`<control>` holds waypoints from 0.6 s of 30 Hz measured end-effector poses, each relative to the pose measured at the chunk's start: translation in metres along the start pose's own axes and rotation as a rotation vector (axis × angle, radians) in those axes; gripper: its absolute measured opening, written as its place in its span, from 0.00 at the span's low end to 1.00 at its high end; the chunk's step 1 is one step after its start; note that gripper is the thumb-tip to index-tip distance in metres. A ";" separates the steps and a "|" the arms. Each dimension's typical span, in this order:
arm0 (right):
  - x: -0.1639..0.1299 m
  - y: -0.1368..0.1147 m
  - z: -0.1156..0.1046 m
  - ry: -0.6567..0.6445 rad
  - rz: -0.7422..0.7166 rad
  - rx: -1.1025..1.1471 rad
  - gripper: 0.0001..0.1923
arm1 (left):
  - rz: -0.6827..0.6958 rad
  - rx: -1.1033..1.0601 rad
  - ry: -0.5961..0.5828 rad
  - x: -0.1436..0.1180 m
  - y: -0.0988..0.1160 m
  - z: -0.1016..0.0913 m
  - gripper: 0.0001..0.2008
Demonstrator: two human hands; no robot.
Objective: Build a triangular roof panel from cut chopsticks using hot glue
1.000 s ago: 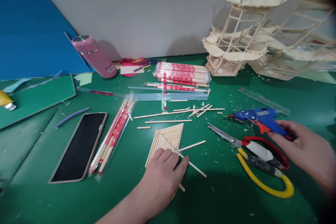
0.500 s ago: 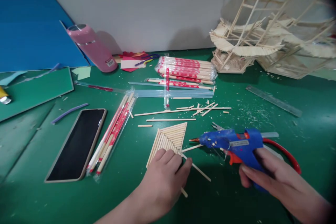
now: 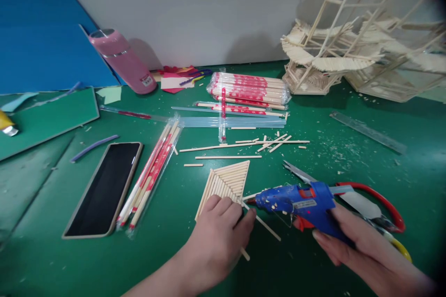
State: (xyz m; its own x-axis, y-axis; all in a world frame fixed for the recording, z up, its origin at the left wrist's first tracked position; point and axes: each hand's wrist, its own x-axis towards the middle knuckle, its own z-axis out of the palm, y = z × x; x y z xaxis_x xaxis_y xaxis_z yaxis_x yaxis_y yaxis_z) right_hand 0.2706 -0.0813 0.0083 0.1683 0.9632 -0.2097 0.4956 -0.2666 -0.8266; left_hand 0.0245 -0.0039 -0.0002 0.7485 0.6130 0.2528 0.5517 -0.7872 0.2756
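Observation:
My right hand (image 3: 362, 241) is wrapped round a blue glue gun (image 3: 296, 202) with an orange trigger. Its nozzle points left and meets the sticks beside my left hand (image 3: 223, 236). That left hand presses down on a panel of thin wooden sticks (image 3: 228, 181) laid side by side in two slanting directions. Its fingers are curled over the panel's lower edge, and the fingertips are partly hidden. A loose wooden stick (image 3: 268, 228) sticks out to the lower right from under the fingers. Scissors (image 3: 298, 171) with a red and yellow handle lie behind the glue gun.
Stick structures (image 3: 313, 62) stand at the back right. Wrapped chopstick packs (image 3: 249, 88), a pink bottle (image 3: 123, 62), a phone (image 3: 102, 190), packaged chopsticks (image 3: 151, 174), clear glue sticks (image 3: 202, 122), a ruler (image 3: 367, 132) and loose stick pieces (image 3: 228, 158) lie around the green table.
My right hand has brought the glue gun left and down, so its nozzle now reaches the sticks by my left hand. More of the scissors shows. My left hand has stayed put.

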 end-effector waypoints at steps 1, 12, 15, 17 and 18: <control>-0.001 0.000 0.001 -0.007 -0.022 -0.020 0.24 | -0.002 -0.005 0.001 -0.001 0.000 0.000 0.11; 0.002 0.029 -0.011 -0.130 -0.077 -0.104 0.21 | -0.006 -0.022 -0.005 0.000 -0.001 0.002 0.10; 0.000 0.028 -0.008 -0.136 -0.066 -0.054 0.24 | -0.009 -0.017 -0.013 -0.002 -0.002 0.003 0.10; 0.001 0.025 -0.007 -0.126 -0.041 -0.016 0.24 | -0.013 -0.021 -0.014 -0.003 -0.002 0.003 0.10; 0.001 0.024 -0.006 -0.111 -0.030 -0.005 0.24 | -0.012 -0.024 -0.009 -0.003 -0.001 0.002 0.10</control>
State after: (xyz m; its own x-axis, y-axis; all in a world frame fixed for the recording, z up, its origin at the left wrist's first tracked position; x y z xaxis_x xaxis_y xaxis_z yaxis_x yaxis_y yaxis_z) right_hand 0.2880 -0.0865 -0.0087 0.0581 0.9687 -0.2414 0.5036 -0.2372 -0.8307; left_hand 0.0223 -0.0050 -0.0037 0.7453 0.6218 0.2406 0.5520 -0.7779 0.3003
